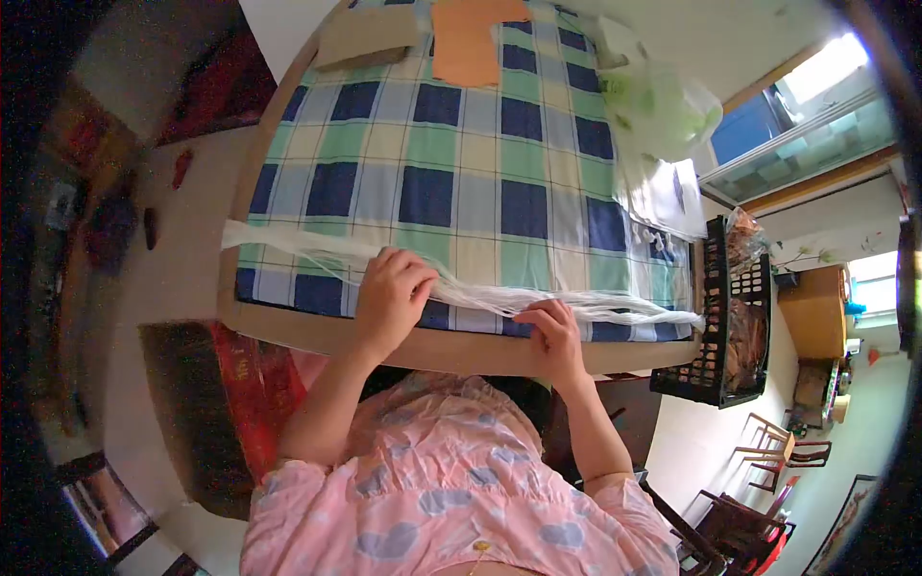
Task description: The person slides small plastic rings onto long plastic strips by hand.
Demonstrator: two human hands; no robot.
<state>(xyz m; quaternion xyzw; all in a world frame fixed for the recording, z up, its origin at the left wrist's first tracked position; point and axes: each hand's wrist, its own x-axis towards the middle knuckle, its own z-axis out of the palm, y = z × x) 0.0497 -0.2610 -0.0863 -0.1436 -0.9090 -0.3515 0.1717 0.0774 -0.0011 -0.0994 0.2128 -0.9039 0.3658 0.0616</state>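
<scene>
A long bundle of thin white strands [615, 305] stretches across the near side of a table covered by a blue, green and cream checked cloth [427, 197]. Its left end hangs at the table's left edge, and its right end reaches the right edge. My left hand [392, 293] is closed on the strands left of the middle, with the fingers curled down over them. Further right, my right hand [552, 331] pinches the lower edge of the bundle close to the table's front edge. Between both hands the strands lie loosely spread.
A folded beige piece [365, 40] and an orange piece [468, 43] lie at the table's far side. Plastic bags [663, 110] and white sheets [672, 197] rest along the right edge. Beside the table stands a black crate [720, 370] holding bagged items.
</scene>
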